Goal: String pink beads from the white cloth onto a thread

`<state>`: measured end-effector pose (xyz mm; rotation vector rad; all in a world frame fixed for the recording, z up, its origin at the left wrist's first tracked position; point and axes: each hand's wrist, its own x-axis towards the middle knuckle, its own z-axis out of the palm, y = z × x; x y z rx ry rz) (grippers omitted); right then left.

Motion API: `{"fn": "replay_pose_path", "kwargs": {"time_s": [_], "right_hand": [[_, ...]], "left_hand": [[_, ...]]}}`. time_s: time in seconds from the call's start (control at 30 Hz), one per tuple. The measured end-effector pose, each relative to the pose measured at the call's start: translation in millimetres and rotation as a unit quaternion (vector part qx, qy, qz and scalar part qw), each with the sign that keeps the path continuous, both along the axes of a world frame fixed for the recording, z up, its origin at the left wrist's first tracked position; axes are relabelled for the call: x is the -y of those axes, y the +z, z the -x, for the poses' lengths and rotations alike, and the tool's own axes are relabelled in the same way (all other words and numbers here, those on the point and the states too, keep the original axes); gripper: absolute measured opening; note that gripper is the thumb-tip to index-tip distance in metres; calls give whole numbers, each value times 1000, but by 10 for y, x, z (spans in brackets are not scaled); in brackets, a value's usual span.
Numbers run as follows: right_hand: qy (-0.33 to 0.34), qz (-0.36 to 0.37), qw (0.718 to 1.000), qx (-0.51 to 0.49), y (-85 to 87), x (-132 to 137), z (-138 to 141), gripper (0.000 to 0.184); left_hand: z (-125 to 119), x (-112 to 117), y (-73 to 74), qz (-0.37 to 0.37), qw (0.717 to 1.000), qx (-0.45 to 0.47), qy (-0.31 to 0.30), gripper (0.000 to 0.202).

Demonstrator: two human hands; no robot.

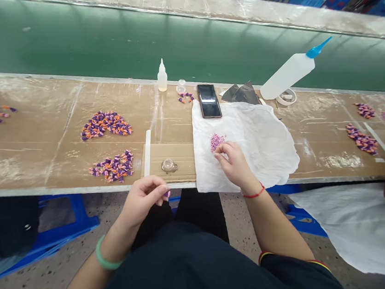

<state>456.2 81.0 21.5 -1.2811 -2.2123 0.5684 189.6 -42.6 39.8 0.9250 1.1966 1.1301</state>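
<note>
My left hand (148, 197), with a green bangle at its wrist, pinches a small purple-and-pink piece (167, 193) just past the table's front edge. Over the white cloth (266, 139), my right hand (232, 164) reaches to a heap of tiny pink beads (217, 142). Its thumb and forefinger are brought together at the edge of the heap, and anything between them is too small to make out. A small clear dish (168, 164) sits on a cardboard piece (186, 155) between the hands. Two piles of small purple pieces, one with orange (106, 124) and one with pink (115, 167), lie to the left.
Behind the cloth are a phone (209, 101), a small dropper bottle (162, 77), a tilted large bottle (287, 76) and a tape roll (286, 97). A white strip (147, 152) lies beside the cardboard. A green conveyor belt (120, 46) runs beyond the table. Another person sits at right.
</note>
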Motion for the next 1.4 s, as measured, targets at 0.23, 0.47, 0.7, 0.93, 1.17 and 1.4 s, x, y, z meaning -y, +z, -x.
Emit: {"fn": "replay_pose_path", "kwargs": {"time_s": [0.23,0.47,0.7,0.93,1.17,1.4], "right_hand": [[65,134,925,-350,378,523,376,21],[30,-42,948,-314,448,642,582,8],[91,-72,953,-279,485,575,507,15],[80,-149,952,-255,482,594,522,17],[27,85,903,-420,258,808,726,10],[18,160,863,-478,226,843,829,10]], "left_hand": [[-480,-195,196,-75,991,77,-76,41],[-549,-133,227,-97,988,90,-79,42],[-495,-157,262,-87,991,68,-72,34],[-531,-201,319,-6,993,102,-56,35],[-548,-209,220,-31,995,96,-18,40],[-552,-175,200,-76,995,60,39,40]]}}
